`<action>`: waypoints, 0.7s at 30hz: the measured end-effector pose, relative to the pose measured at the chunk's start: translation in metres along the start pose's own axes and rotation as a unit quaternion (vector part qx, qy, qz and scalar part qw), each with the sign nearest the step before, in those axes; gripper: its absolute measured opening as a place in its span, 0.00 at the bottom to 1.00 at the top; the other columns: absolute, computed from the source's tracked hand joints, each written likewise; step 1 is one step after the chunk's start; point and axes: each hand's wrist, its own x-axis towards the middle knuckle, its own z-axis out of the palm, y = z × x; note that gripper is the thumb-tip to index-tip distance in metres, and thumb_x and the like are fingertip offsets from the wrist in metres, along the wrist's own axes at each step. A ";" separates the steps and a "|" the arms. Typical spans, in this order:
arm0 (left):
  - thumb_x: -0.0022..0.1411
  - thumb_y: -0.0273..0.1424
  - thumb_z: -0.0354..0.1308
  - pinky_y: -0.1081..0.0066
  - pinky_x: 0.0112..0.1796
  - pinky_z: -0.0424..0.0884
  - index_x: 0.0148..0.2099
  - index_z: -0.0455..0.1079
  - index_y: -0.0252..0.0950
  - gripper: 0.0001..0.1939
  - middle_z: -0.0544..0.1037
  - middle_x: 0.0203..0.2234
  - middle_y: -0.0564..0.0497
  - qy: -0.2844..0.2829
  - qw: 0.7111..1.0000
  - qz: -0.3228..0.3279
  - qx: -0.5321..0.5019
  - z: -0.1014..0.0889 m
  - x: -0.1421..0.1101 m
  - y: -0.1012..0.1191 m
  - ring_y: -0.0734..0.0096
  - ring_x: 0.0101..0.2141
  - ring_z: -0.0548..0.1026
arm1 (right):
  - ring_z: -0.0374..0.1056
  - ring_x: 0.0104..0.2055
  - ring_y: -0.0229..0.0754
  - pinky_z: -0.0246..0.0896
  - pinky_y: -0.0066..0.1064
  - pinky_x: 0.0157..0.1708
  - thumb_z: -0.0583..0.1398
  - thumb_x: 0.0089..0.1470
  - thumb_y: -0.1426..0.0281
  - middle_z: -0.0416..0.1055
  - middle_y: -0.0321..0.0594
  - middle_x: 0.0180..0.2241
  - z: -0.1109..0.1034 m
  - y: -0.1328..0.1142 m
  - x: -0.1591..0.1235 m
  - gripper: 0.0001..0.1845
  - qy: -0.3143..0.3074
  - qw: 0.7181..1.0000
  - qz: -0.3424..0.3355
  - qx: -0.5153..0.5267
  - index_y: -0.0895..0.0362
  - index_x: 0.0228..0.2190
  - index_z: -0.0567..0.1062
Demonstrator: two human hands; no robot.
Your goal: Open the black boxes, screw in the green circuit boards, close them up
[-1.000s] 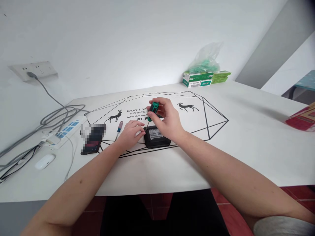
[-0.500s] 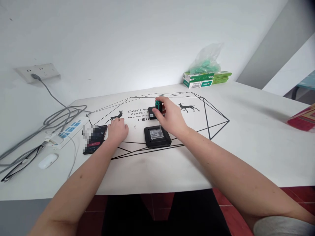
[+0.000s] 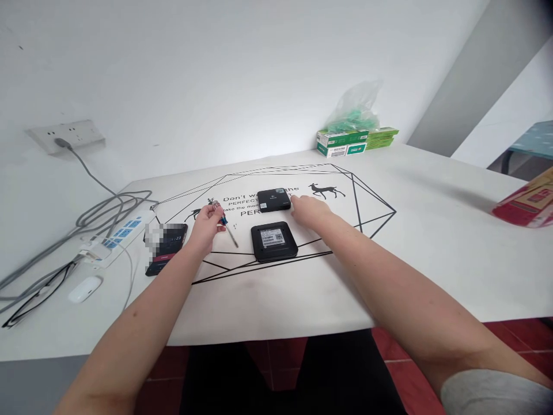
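Observation:
My left hand [image 3: 208,222] is closed on a small screwdriver [image 3: 230,233] with a clear and blue handle, its shaft slanting down to the right. My right hand [image 3: 309,211] is curled at the right edge of a square black casing piece [image 3: 273,200]; whatever its fingers hold is hidden. Nearer to me, a black square device [image 3: 275,252] lies with its white label facing up. A few tiny screws [image 3: 235,226] lie on the mat between my left hand and the device.
To the left are a phone [image 3: 166,248], a power strip [image 3: 123,235] with grey cables, a white earbud case [image 3: 85,289] and glasses [image 3: 38,295]. Green boxes [image 3: 343,141] with a plastic bag stand at the back. A red box [image 3: 527,202] sits far right.
My right hand has moved up off the labelled device, and its green and black screwdriver is out of sight. My left hand, earlier resting on the mat, now holds the blue-handled screwdriver.

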 end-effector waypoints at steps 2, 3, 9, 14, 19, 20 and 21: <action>0.67 0.49 0.69 0.61 0.41 0.82 0.42 0.64 0.40 0.21 0.78 0.38 0.51 -0.014 0.988 -0.002 -0.156 0.004 -0.003 0.001 0.68 0.35 0.79 | 0.70 0.66 0.67 0.70 0.55 0.59 0.55 0.72 0.65 0.74 0.65 0.61 -0.005 -0.006 -0.008 0.23 0.013 0.998 -0.054 0.002 0.61 0.61 0.73; 0.65 0.49 0.71 0.58 0.44 0.83 0.42 0.63 0.40 0.23 0.77 0.37 0.52 -0.019 0.979 -0.002 -0.205 0.006 -0.004 0.001 0.69 0.36 0.80 | 0.69 0.68 0.65 0.68 0.54 0.63 0.57 0.72 0.61 0.74 0.61 0.63 -0.007 -0.009 -0.012 0.24 0.008 0.994 -0.104 0.012 0.59 0.62 0.73; 0.68 0.47 0.71 0.52 0.48 0.84 0.44 0.60 0.41 0.23 0.74 0.38 0.56 -0.014 0.969 0.010 -0.246 0.015 -0.009 -0.001 0.68 0.38 0.84 | 0.62 0.73 0.67 0.65 0.55 0.69 0.78 0.44 0.54 0.66 0.51 0.72 -0.005 -0.018 -0.030 0.57 -0.165 0.931 -0.311 0.094 0.53 0.71 0.67; 0.67 0.46 0.72 0.54 0.47 0.86 0.44 0.60 0.41 0.24 0.73 0.40 0.56 0.000 0.970 0.013 -0.243 0.020 -0.011 -0.003 0.71 0.37 0.82 | 0.64 0.71 0.69 0.68 0.59 0.65 0.77 0.42 0.57 0.70 0.52 0.69 -0.001 -0.023 -0.032 0.55 -0.143 0.942 -0.291 0.090 0.52 0.69 0.69; 0.61 0.51 0.75 0.57 0.41 0.86 0.43 0.59 0.41 0.30 0.74 0.40 0.55 0.017 0.972 0.035 -0.232 0.021 -0.011 -0.004 0.71 0.35 0.81 | 0.63 0.70 0.72 0.67 0.61 0.65 0.76 0.42 0.52 0.68 0.51 0.70 -0.004 -0.027 -0.032 0.58 -0.166 0.940 -0.291 0.067 0.51 0.70 0.67; 0.59 0.52 0.75 0.59 0.40 0.86 0.42 0.59 0.41 0.31 0.74 0.40 0.55 0.017 0.973 0.041 -0.227 0.021 -0.011 -0.003 0.71 0.34 0.81 | 0.62 0.70 0.72 0.66 0.61 0.65 0.76 0.42 0.51 0.67 0.51 0.70 -0.004 -0.027 -0.032 0.58 -0.171 0.940 -0.290 0.060 0.51 0.71 0.66; 0.58 0.53 0.76 0.60 0.39 0.86 0.42 0.59 0.41 0.31 0.74 0.39 0.55 0.017 0.974 0.048 -0.223 0.021 -0.011 -0.003 0.71 0.33 0.81 | 0.61 0.71 0.72 0.66 0.61 0.65 0.75 0.43 0.51 0.66 0.51 0.71 -0.004 -0.027 -0.031 0.58 -0.174 0.940 -0.289 0.055 0.51 0.71 0.65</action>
